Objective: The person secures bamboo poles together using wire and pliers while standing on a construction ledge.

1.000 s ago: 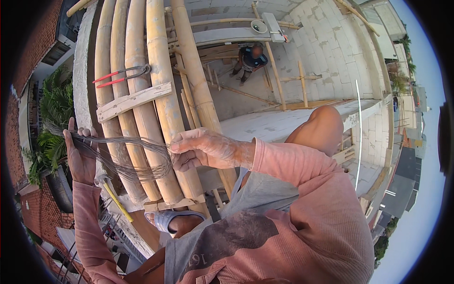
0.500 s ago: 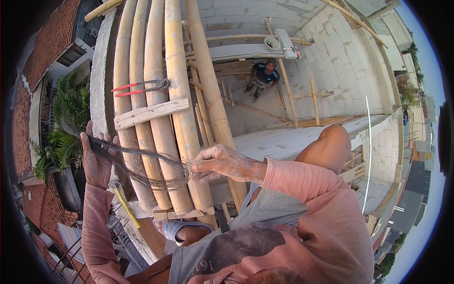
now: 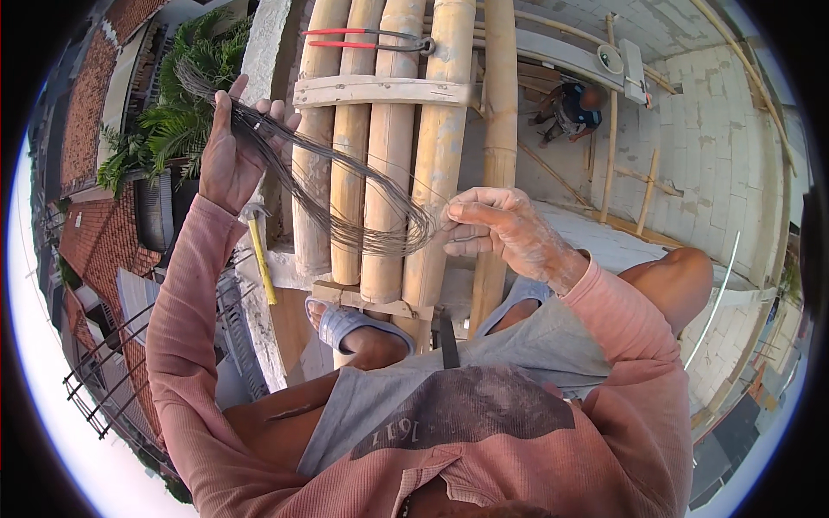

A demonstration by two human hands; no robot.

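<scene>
A long looped bundle of thin dark tie wire (image 3: 419, 231) stretches between my hands, above the bamboo poles. My left hand (image 3: 231, 160) holds its far-left part across the palm, fingers curled up beside it and the thumb raised. Loose wire ends fan out beyond that hand. At the bundle's rounded right end, my dusty right hand (image 3: 509, 226) pinches with thumb and forefinger at a fine strand; its other fingers are partly bent. Pincers with red handles (image 3: 344, 32) lie on the poles, beyond a short wooden crosspiece (image 3: 380, 90).
Several bamboo poles (image 3: 390, 155) form a high platform under my sandalled feet (image 3: 350, 328). A hammer with a yellow handle (image 3: 261, 259) rests by the wall's edge at left. Far below at right, a person (image 3: 572, 108) stands between block walls; a bucket (image 3: 610, 58) sits on a ledge.
My view has turned, so the poles, pincers and person appear farther right and higher. My right hand has drawn slightly away from the loop's end; the left still holds the bundle.
</scene>
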